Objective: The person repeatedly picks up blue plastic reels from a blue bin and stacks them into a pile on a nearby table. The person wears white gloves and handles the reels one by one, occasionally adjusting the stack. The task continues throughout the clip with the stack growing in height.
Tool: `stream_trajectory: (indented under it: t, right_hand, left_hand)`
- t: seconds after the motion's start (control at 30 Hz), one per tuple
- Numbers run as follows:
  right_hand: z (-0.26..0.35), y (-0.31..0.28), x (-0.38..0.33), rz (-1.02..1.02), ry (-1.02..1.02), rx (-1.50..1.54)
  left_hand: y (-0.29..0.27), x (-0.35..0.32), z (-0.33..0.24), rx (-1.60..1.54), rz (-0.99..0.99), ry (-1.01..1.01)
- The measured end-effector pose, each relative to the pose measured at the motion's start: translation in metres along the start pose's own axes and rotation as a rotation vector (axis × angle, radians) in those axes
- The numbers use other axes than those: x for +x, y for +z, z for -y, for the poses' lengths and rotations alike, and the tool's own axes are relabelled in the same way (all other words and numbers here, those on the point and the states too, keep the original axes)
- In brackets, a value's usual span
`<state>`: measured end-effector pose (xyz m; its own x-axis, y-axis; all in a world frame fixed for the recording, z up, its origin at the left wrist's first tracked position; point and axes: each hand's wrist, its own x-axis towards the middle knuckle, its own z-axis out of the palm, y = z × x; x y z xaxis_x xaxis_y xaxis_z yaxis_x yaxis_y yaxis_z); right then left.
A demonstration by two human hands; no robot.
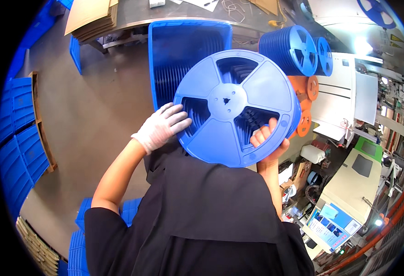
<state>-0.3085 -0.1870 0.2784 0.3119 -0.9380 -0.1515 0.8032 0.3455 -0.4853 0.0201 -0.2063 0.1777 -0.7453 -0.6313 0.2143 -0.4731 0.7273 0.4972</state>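
Fingers point(262, 134) of right hand point(268, 147) hooking a reel point(236, 108) spoke opening, gloved left hand point(163, 126) gripping its rim over the crate point(174, 46); thin hold, reel likely tipping out.

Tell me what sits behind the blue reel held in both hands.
Behind the blue reel stands an open blue crate with dark ribbed rows showing inside. The reel covers the crate's lower right part, so what lies there cannot be seen. The left hand wears a white glove; the right hand is bare.

black short-sleeved top, white knit glove on the left hand point(161, 127), bare right hand point(268, 142)
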Motion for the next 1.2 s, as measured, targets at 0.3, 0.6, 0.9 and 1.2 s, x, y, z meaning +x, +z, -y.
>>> stream_trajectory:
  t: [0.3, 0.6, 0.9, 1.2]
  right_hand:
    - [-0.006, -0.003, -0.018, -0.173, -0.097, -0.111]
    - [0.004, -0.021, -0.072, -0.325, -0.23, -0.015]
    - [0.019, -0.048, -0.124, -0.408, -0.232, -0.214]
    - [0.021, -0.072, -0.144, -0.55, -0.15, -0.178]
  left_hand:
    - [-0.001, -0.013, 0.003, -0.046, 0.031, -0.03]
    - [0.019, -0.043, -0.004, -1.357, -0.324, -0.562]
    - [0.033, -0.031, -0.039, -1.876, -0.586, -0.732]
    - [0.044, 0.002, -0.068, -1.905, -0.616, -0.868]
